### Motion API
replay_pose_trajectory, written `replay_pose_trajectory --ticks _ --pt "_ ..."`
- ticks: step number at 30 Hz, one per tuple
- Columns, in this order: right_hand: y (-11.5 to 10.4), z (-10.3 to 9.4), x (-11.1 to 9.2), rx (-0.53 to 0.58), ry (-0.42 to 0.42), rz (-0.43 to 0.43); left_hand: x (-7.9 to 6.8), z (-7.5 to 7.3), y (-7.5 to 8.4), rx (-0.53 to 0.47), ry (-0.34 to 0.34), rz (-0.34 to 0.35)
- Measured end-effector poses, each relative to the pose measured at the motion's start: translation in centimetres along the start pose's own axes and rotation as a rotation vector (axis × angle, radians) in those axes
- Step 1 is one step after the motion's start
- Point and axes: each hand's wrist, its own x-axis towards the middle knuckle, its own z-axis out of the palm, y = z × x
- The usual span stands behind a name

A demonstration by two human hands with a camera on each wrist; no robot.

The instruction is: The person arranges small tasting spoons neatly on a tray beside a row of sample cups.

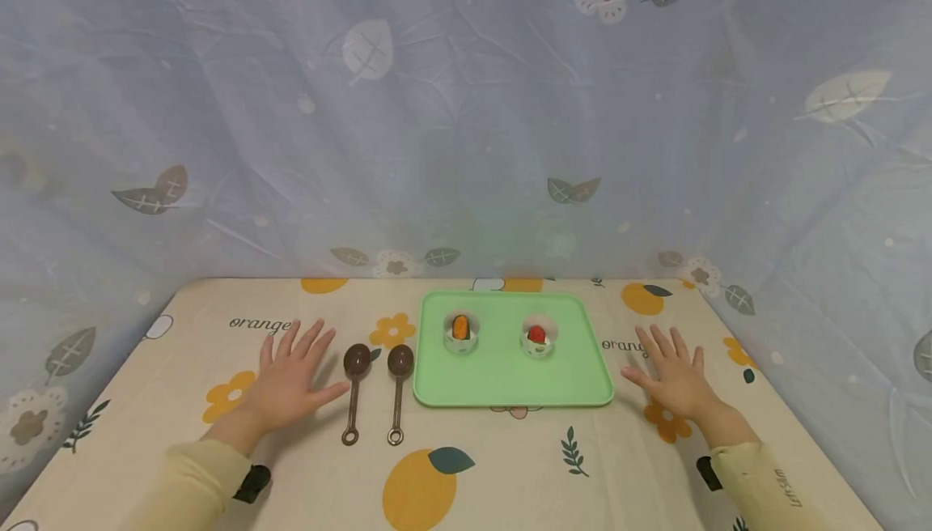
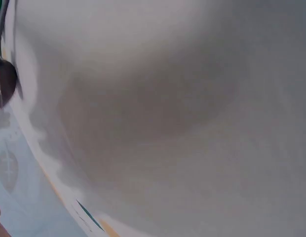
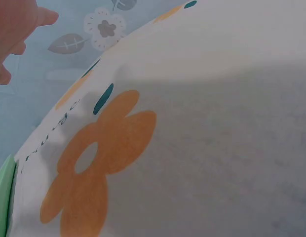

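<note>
My left hand [image 1: 286, 381] is spread with straight fingers over the left side of the table, holding nothing. Its thumb points toward two brown spoons [image 1: 357, 363], which lie side by side with ring-ended handles toward me; one spoon [image 2: 7, 81] shows at the left wrist view's edge. Right of them lies a light green tray [image 1: 502, 381]. On it stand two small white cups, the left cup [image 1: 462, 346] with an orange piece [image 1: 460, 327] inside, the right cup [image 1: 539, 348] with a red piece [image 1: 536, 334]. Beyond the tray's right edge, my right hand [image 1: 677, 381] is spread, fingers straight, holding nothing.
A cream tablecloth [image 1: 313, 474] printed with oranges, flowers and leaves covers the table. Behind and at both sides hangs a bluish-grey curtain [image 1: 466, 126] with leaf prints. Dark straps show at both wrists, below the yellow sleeves [image 1: 192, 482].
</note>
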Motion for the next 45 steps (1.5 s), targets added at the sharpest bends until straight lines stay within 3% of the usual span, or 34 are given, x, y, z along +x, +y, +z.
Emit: replay_pose_trajectory --ticks 10,25,37,45 --pt "-0.6 -0.1 0.0 0.001 -0.007 -0.002 0.7 0.9 2.6 0.030 0.066 0.042" --pt "-1.0 0.0 0.0 0.002 -0.007 -0.010 1.2 2.0 5.5 0.061 0.102 0.073" --pt "-0.8 0.1 0.0 -0.006 -0.004 -0.009 1.5 3.2 6.8 0.116 0.081 0.087" --pt "-0.9 0.2 0.0 -0.009 -0.008 -0.011 1.9 3.4 7.6 0.131 0.015 0.077"
